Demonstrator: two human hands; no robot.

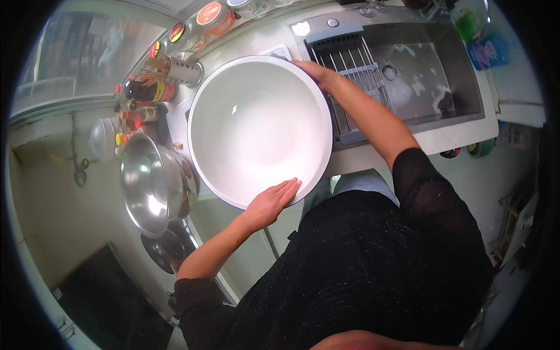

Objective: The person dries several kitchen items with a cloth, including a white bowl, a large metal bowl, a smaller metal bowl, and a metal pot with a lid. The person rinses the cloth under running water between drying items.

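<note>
A large round white basin is tilted so that its inside faces up at me, over the counter left of the sink. My left hand grips its near rim, fingers lying flat on the inner wall and the thumb hidden. At the far right rim my right hand holds the basin from outside, its fingers mostly hidden behind the wall. Nothing shows inside the basin but a glint of light.
Right of the basin is a steel sink with suds and a dark scrubber; a drying rack spans its left part. Left are a steel bowl, sauce bottles and a perforated chopstick holder. Lidded jars line the sill.
</note>
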